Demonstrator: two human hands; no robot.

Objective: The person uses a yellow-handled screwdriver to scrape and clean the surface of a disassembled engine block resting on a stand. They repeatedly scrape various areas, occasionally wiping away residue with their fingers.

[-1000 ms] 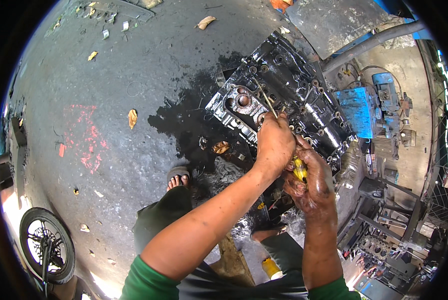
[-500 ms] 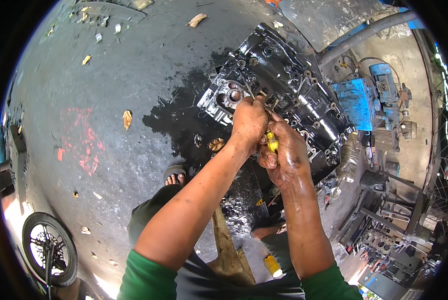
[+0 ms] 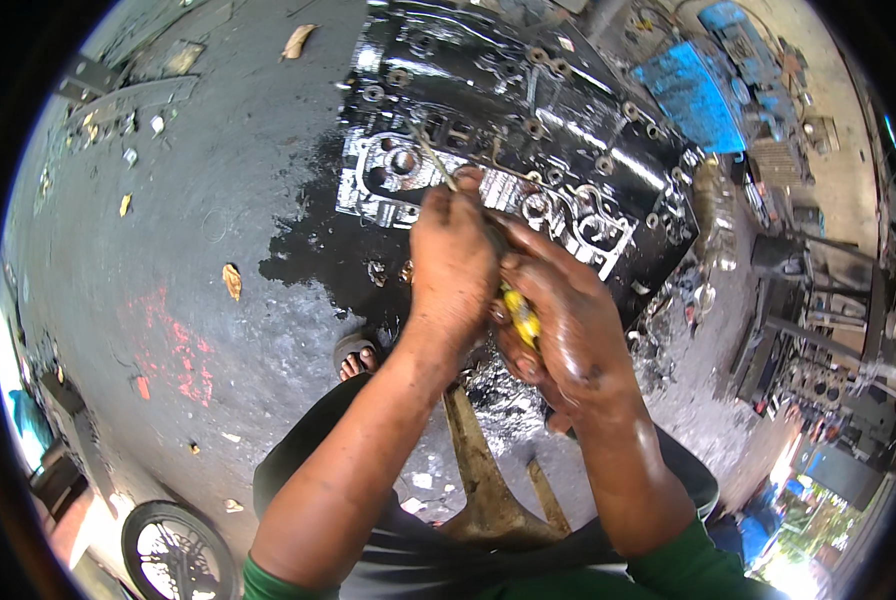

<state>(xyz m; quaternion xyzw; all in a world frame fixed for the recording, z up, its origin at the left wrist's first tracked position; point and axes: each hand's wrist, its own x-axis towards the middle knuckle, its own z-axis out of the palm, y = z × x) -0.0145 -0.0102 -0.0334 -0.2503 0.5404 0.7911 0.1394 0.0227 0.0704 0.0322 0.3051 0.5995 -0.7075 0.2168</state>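
Note:
A black, oil-coated engine part (image 3: 458, 60), probably a cylinder head, lies in front of me, with bolt holes and bare silvery faces. My left hand (image 3: 450, 262) is closed around the thin shaft (image 3: 433, 155) of a tool, and the tip points toward the round ports on the left. Behind it, my oily right hand (image 3: 578, 325) grips a yellow handle (image 3: 521, 318). Handle and shaft line up like one long screwdriver, though my fingers hide where they join. Both hands are above the part's near edge.
Dark oil (image 3: 308, 240) is spread over the concrete floor left of the part. A wooden stool (image 3: 483, 490) shows between my legs. Blue machinery (image 3: 693, 95) stands at the far right, metal frames (image 3: 818, 340) at right, and a spoked wheel (image 3: 178, 555) at lower left.
The view has shifted, so the engine part appears higher and farther left. My hands have moved left over it with the tool still gripped, and the shaft shows longer beyond my left hand.

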